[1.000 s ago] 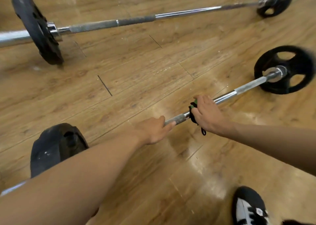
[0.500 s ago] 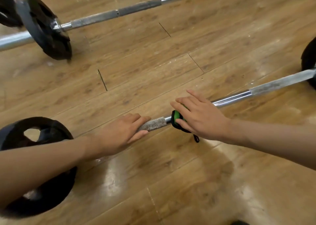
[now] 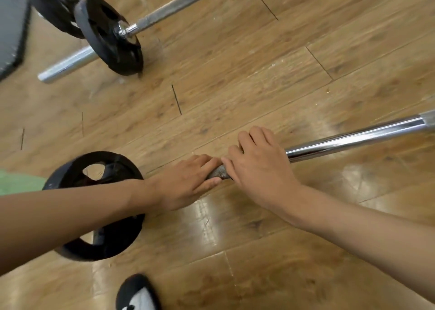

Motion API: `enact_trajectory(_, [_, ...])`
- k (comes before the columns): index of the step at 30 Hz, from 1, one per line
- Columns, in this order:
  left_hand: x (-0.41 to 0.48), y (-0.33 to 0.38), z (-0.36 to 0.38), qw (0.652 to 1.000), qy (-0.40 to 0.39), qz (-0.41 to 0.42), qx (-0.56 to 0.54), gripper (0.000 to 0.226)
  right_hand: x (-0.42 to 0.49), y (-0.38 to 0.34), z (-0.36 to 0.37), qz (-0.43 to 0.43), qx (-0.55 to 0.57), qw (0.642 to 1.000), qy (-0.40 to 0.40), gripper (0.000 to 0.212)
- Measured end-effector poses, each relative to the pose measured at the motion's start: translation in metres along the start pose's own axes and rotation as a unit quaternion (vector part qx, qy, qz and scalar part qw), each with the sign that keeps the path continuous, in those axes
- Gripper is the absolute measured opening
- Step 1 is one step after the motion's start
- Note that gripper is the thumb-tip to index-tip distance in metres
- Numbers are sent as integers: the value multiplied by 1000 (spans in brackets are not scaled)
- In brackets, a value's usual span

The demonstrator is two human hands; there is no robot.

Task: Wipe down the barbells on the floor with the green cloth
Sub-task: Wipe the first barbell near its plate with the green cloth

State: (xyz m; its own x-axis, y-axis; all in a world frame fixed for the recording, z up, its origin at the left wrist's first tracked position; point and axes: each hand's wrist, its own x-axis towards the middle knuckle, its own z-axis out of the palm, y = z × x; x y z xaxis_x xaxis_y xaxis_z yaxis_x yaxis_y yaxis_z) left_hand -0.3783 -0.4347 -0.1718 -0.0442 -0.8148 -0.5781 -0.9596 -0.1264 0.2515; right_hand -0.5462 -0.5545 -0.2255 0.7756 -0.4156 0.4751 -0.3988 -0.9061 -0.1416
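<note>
- A wooden floor point(image 3: 235, 74) fills the frame, with two barbells lying on it.
- The near barbell point(image 3: 353, 140) runs from its black plate point(image 3: 94, 206) at 8 o'clock to the edge at 3 o'clock. The far barbell point(image 3: 164, 11) crosses at 11 to 12 o'clock.
- At centre, the right hand point(image 3: 256, 166) curls its fingers over the near shaft, apparently mid-wipe. The green cloth is out of sight, probably under that palm. The next stroke calls for a firm slide toward 3 o'clock.
- Just beside it, the left hand point(image 3: 188, 180) pinches the rough grip between close-set fingers and thumb, steadying the bar.
- A shoe point(image 3: 138, 293) shows at 6 o'clock.
</note>
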Motion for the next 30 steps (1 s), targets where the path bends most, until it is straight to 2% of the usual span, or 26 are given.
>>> enact_trajectory(3, [-4,-5,4,999,12,24,-23,71,-8,1,-3,-8,24,1000,-2,37])
enact_trajectory(7, [-4,-4,2,994,5,60,96,83,-17,19,-8,-90,-1,995,-50,41])
enact_trajectory(10, [-3,-13,4,978,35,141,147,83,-18,29,-19,-161,-32,978,-127,48])
enact_trajectory(13, [-1,-24,12,961,81,214,156,86,-19,32,-28,-182,-77,964,-179,56])
enact_trajectory(16, [-1,-26,26,949,141,242,148,86,-27,21,-31,-142,-93,968,-185,58])
enact_trajectory(19, [-3,-27,29,937,165,264,158,79,-41,21,-35,-112,-104,978,-140,46])
enact_trajectory(22, [-10,-33,31,915,178,312,183,75,-61,70,-58,-94,-127,981,-112,35])
enact_trajectory(26, [-10,-31,36,914,195,304,183,78,-82,128,-89,9,-128,980,-155,45])
enact_trajectory(28, [-10,-30,38,913,198,302,189,78,-82,111,-86,70,-117,981,-136,47])
enact_trajectory(30, [-11,-29,38,916,196,297,185,79,-74,64,-67,75,-100,986,-109,42])
